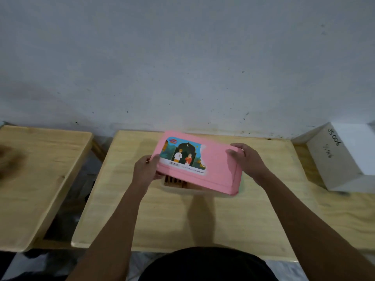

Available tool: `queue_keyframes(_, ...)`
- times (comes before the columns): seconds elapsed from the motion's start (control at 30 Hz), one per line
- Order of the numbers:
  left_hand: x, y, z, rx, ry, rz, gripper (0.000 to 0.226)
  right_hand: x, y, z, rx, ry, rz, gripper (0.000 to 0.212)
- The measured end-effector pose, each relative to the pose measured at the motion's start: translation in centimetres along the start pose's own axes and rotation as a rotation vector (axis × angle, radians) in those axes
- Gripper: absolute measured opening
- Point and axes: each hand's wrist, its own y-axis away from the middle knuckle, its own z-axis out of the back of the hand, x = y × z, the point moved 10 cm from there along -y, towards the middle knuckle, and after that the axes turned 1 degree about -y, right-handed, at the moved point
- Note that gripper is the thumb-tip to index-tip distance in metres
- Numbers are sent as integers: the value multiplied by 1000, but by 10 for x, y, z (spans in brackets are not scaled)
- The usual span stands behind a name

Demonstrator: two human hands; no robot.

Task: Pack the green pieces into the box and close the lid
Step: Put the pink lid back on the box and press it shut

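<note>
Wooden bench (182,224): I see left hand (145,171), nine o'clock, and right hand (246,161), three, gripping lid (215,165) over box (172,188); closing pending.

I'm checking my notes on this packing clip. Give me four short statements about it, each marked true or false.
1. The left hand and the right hand both hold the pink rectangular lid. True.
2. The lid sits fully shut on the box. False: a gap shows under its near edge.
3. A white cardboard box with handwriting stands at the right. True.
4. Green pieces lie on the light wooden table. False: none show there.
</note>
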Motion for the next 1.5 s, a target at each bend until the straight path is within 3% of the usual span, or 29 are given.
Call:
queue_keyframes(0.1, -9, 7, -9, -33, -442, -214, 30, -12, -4, 11, -151, 83, -31, 46)
queue_keyframes(0.17, -9, 15, -12, -88, -539, -282, 32, -18, -6, 9, -159, 160, -29, 51)
queue_keyframes(0.47, 10, 27, -14, -192, -716, -224, 41, -29, -6, -1, -235, 282, 8, 55)
queue_keyframes(0.87, 26, 28, -10, -217, -731, -153, 33, -46, -4, -18, -150, 439, 6, 53)
queue_keyframes(1.0, 20, 23, -28, -107, -709, -234, 29, -44, -8, -16, -165, 426, -12, 54)
queue_keyframes(1.2, 4, 16, -60, -13, -905, -402, 70, -54, -16, -10, -246, 308, -85, 47)
queue_keyframes(1.37, -2, 11, -74, -20, -1089, -553, 73, -58, -24, -8, -224, 275, -108, 42)
queue_keyframes(1.5, -2, 7, -77, 3, -1095, -541, 71, -62, -32, -8, -193, 331, -93, 42)
